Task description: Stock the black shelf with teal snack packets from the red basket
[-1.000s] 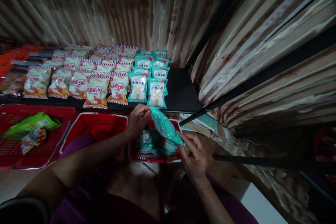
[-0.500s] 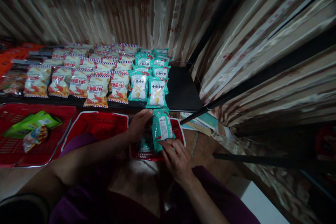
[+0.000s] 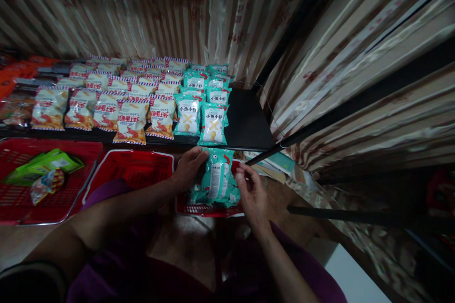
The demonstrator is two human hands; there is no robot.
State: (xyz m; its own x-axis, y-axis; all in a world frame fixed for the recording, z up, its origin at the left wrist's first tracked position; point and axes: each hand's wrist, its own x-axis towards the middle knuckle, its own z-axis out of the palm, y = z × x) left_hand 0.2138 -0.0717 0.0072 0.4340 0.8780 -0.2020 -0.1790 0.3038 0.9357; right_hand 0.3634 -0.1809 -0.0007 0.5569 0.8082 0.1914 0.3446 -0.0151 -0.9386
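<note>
A teal snack bag (image 3: 215,177), its printed back facing up, is at the right-hand red basket (image 3: 194,210), just below the shelf edge. My left hand (image 3: 188,168) pinches it near its upper left corner. Other teal bags (image 3: 232,196) show under and beside it. On the bag's right side is my right hand (image 3: 253,194), fingers loosely bent and apart, with nothing visible in them. Directly above, upright teal snack bags (image 3: 213,123) stand in two rows on the black shelf (image 3: 245,120), fronts toward me.
White and orange shrimp snack bags (image 3: 131,120) fill the shelf's middle, with orange packages (image 3: 17,73) farther left. Another red basket (image 3: 133,165) sits left of mine; a third basket (image 3: 80,184) holds a green bag (image 3: 44,168). A black post (image 3: 295,137) slants at right, before striped curtains (image 3: 337,71).
The teal bag has settled lower and flatter over the basket, and more teal bags now show around it. My right hand has moved off its bottom edge, up and to the right.
</note>
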